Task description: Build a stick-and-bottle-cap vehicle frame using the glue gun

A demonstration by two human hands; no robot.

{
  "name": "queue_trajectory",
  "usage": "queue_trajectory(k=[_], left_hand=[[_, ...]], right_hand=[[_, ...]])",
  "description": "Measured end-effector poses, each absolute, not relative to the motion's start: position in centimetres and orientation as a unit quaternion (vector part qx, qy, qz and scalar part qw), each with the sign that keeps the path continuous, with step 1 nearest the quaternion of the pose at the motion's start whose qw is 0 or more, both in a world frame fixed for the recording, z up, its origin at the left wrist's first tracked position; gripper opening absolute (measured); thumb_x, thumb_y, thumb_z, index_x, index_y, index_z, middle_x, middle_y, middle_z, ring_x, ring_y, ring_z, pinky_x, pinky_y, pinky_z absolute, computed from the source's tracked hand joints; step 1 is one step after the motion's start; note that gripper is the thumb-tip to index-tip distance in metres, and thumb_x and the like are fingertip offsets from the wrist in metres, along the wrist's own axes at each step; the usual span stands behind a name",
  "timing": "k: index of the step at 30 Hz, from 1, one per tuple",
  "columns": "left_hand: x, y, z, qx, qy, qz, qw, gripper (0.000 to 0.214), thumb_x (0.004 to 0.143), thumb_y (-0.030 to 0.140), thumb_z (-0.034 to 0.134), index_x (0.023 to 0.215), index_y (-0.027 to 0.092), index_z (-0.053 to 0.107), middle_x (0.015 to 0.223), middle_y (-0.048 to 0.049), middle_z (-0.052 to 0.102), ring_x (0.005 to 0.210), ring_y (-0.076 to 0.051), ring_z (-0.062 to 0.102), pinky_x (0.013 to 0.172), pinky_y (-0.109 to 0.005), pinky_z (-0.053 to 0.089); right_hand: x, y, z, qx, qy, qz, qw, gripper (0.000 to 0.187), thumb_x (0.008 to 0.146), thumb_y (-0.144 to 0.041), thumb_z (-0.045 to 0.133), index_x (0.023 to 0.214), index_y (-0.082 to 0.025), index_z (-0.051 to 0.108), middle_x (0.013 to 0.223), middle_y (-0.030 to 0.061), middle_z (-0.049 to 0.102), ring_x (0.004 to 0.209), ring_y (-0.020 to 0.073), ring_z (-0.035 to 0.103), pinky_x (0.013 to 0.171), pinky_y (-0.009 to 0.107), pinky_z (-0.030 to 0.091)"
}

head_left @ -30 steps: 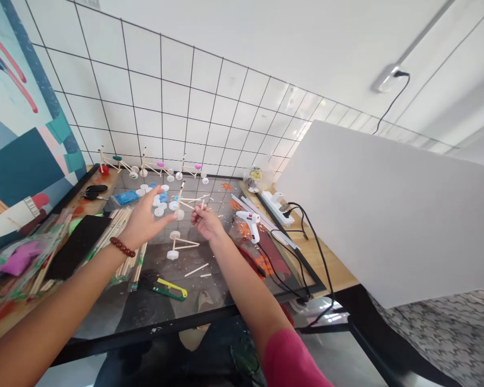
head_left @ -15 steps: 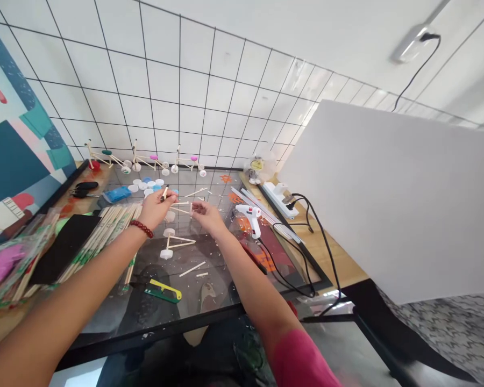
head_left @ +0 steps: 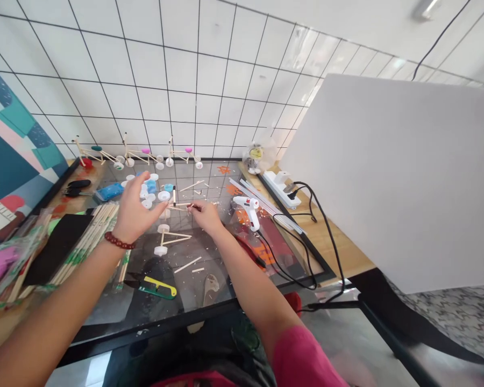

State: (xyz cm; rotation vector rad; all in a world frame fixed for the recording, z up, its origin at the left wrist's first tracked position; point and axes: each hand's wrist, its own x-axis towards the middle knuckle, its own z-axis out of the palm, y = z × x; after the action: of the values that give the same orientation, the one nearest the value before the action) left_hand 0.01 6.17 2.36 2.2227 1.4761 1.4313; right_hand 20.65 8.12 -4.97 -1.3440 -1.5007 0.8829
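My left hand (head_left: pixel 135 214) is raised over the table, its thumb and fingers spread and holding nothing. Right of its thumb, a short dark-tipped stick (head_left: pixel 174 195) stands upright by thin wooden sticks (head_left: pixel 180 205). My right hand (head_left: pixel 205 216) is closed in a pinch at the right end of these sticks; a small dark spot shows at its fingertips. Nearer to me lies a triangular stick frame (head_left: pixel 176 237) with white bottle-cap wheels (head_left: pixel 160 250). White and blue bottle caps (head_left: pixel 164 195) are scattered beyond my left hand.
Several small stick tricycles (head_left: pixel 145 153) line the wall. A white glue gun (head_left: pixel 248 209) and its cable lie right of my hands, before a power strip (head_left: pixel 281 189). Bundled sticks (head_left: pixel 84 242) lie left; a yellow-green cutter (head_left: pixel 158 287) and loose sticks (head_left: pixel 187 264) lie in front.
My left hand has let go of the dark-tipped stick, opened and moved left. That stick now stands upright by the thin sticks. My right hand stays near the same sticks. The camera view has shifted.
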Motion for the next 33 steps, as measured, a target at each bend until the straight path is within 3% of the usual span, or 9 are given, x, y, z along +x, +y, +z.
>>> queue_trajectory(k=[3,6,10,13,16,23,26,33], left_hand=[[0.6,3.4,3.8,0.781,0.368,0.493,-0.109,0.049,0.080,0.022,0.073,0.128,0.026,0.064,0.128,-0.0105,0.067,0.127,-0.032,0.058,0.113,-0.052,0.044],[2.0,2.5,5.3,0.825,0.298,0.450,-0.167,0.033,0.083,0.012,0.065,0.111,0.029,0.072,0.113,-0.0057,0.074,0.120,-0.029,0.062,0.107,-0.051,0.048],[3.8,4.2,6.7,0.895,0.287,0.275,-0.200,0.029,0.086,0.008,0.054,0.093,0.026,0.075,0.106,-0.0050,0.076,0.129,-0.029,0.059,0.122,-0.061,0.028],[4.6,6.2,7.1,0.921,0.286,0.167,-0.205,0.033,0.078,0.001,0.052,0.075,0.025,0.074,0.086,-0.0052,0.075,0.128,-0.030,0.059,0.126,-0.063,0.011],[5.2,7.8,7.0,0.927,0.298,0.084,-0.212,0.033,0.073,-0.001,0.051,0.062,0.023,0.071,0.069,-0.0030,0.070,0.118,-0.029,0.064,0.125,-0.065,0.006],[5.4,9.0,7.0,0.929,0.327,0.006,-0.175,0.029,0.080,0.008,0.051,0.071,0.020,0.076,0.076,-0.0080,0.075,0.102,-0.027,0.069,0.121,-0.065,0.011],[5.0,9.4,6.9,0.925,0.345,0.043,-0.152,0.031,0.085,0.016,0.049,0.075,0.023,0.078,0.080,-0.0075,0.076,0.098,-0.026,0.070,0.121,-0.064,0.013],[4.7,10.6,5.8,0.919,0.367,0.135,-0.044,0.023,0.081,0.026,0.057,0.068,0.029,0.076,0.069,-0.0024,0.071,0.097,-0.030,0.068,0.122,-0.065,0.002]], right_hand=[[20.4,7.6,-4.7,-0.538,-0.621,0.350,0.451,0.016,0.083,-0.019,0.063,0.070,-0.020,0.072,0.062,-0.0045,0.064,0.064,0.0132,0.054,0.066,0.024,0.040],[20.3,7.0,-4.4,-0.530,-0.633,0.333,0.455,0.015,0.085,-0.024,0.064,0.072,-0.020,0.072,0.060,-0.0052,0.060,0.061,0.0124,0.051,0.064,0.024,0.037],[20.1,6.6,-4.2,-0.513,-0.658,0.291,0.470,0.016,0.088,-0.024,0.062,0.075,-0.019,0.071,0.063,-0.0038,0.061,0.064,0.0131,0.052,0.065,0.024,0.037],[19.8,6.5,-4.0,-0.514,-0.661,0.271,0.475,0.014,0.089,-0.020,0.062,0.078,-0.019,0.072,0.071,-0.0015,0.066,0.069,0.0144,0.056,0.069,0.025,0.041],[19.6,6.4,-3.9,-0.520,-0.660,0.260,0.476,0.013,0.089,-0.018,0.063,0.084,-0.021,0.074,0.081,0.0009,0.072,0.077,0.0163,0.062,0.076,0.027,0.045],[19.5,6.5,-3.7,-0.518,-0.637,0.274,0.501,0.012,0.088,-0.018,0.064,0.095,-0.022,0.073,0.087,0.0011,0.076,0.080,0.0169,0.067,0.082,0.029,0.051],[19.6,6.4,-3.4,-0.523,-0.604,0.297,0.523,0.013,0.087,-0.020,0.065,0.098,-0.022,0.070,0.089,0.0001,0.076,0.078,0.0157,0.067,0.080,0.028,0.052],[19.9,5.9,-2.8,-0.534,-0.628,0.283,0.491,0.003,0.085,-0.022,0.066,0.088,-0.023,0.067,0.078,-0.0034,0.070,0.074,0.0145,0.062,0.077,0.026,0.048]])
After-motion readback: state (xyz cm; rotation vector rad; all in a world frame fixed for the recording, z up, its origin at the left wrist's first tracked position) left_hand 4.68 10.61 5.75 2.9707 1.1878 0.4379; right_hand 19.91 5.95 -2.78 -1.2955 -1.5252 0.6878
